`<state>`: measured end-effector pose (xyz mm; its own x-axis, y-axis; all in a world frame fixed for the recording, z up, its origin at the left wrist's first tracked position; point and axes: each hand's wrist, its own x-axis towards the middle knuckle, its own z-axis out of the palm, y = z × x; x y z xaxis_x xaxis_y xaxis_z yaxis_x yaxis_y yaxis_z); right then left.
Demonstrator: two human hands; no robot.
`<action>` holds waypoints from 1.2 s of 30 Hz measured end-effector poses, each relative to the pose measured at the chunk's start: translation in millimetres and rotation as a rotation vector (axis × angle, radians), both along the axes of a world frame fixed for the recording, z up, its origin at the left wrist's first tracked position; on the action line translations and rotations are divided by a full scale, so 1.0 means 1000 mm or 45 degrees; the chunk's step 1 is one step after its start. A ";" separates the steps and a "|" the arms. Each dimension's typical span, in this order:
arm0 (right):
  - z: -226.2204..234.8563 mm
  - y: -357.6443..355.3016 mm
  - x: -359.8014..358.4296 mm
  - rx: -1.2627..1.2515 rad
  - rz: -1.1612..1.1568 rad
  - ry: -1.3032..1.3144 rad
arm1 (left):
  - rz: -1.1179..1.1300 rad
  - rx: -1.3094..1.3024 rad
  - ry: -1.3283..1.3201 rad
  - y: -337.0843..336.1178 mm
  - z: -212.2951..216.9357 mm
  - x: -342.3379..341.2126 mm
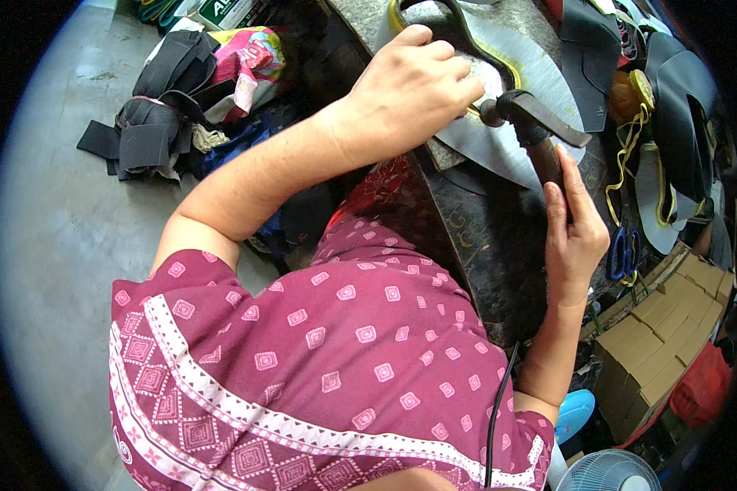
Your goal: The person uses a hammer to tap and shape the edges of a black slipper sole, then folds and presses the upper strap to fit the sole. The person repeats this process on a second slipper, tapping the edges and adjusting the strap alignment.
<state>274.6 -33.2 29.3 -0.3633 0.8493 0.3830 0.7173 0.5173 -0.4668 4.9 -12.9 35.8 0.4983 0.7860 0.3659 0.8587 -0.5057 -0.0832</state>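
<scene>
On workbench: left hand (409,82) presses grey sheet (508,147); right hand (573,233) grip closed round hammer (532,123).

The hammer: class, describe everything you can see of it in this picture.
The hammer has a dark metal head with a round face at one end and a flat wedge at the other, on a brown wooden-looking handle. It lies tilted over the grey sheet on the workbench. The right hand grips its handle; the left hand is close beside its round face.

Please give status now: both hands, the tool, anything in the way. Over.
Left hand pressing the grey sole-shaped sheet on the bench. Right hand gripping the wooden-handled hammer, head on the sheet. Black curved strap lies close by.
</scene>
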 end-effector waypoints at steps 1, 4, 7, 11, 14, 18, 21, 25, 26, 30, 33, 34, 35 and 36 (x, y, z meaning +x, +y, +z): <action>0.002 0.002 0.000 -0.005 0.003 0.094 | 0.013 -0.112 0.094 0.002 0.005 0.000; 0.012 0.008 0.002 -0.054 0.035 0.187 | -0.001 -0.145 -0.048 0.005 0.011 0.005; 0.020 0.016 0.001 -0.001 0.017 0.137 | 0.130 -0.256 -0.245 0.011 0.007 0.010; 0.018 0.018 -0.007 0.133 -0.009 -0.171 | 0.242 -0.232 -0.408 0.008 -0.008 0.004; 0.016 0.020 -0.010 0.065 -0.030 -0.223 | 0.104 -0.019 -0.487 0.001 -0.018 -0.006; 0.023 0.026 -0.006 -0.067 0.046 0.025 | 0.009 0.001 -0.575 -0.003 -0.025 -0.008; 0.028 0.022 -0.002 0.023 0.026 -0.013 | -0.011 -0.018 -0.580 -0.002 -0.026 -0.008; 0.026 0.006 0.000 0.047 0.066 -0.243 | -0.015 -0.005 -0.595 0.000 -0.027 -0.007; 0.025 0.004 0.000 -0.040 0.046 -0.210 | -0.019 0.011 -0.602 0.000 -0.027 -0.007; 0.024 0.008 0.002 -0.003 0.081 -0.071 | -0.102 0.025 -0.578 0.002 -0.029 -0.008; 0.025 0.020 0.001 -0.024 0.056 0.067 | -0.154 0.045 -0.534 0.004 -0.029 -0.009; 0.025 0.021 -0.002 0.007 0.025 0.062 | -0.164 0.049 -0.523 0.005 -0.029 -0.010; 0.025 0.023 -0.003 0.056 0.040 -0.049 | -0.173 0.050 -0.513 0.005 -0.029 -0.010; 0.024 0.024 -0.006 0.069 0.033 -0.142 | -0.175 0.054 -0.512 0.005 -0.029 -0.011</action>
<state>268.7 -9.0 53.4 -0.4278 0.8180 0.3845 0.7490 0.5589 -0.3558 -5.8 -7.8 6.5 0.4086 0.7022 0.5830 0.7516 -0.6213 0.2216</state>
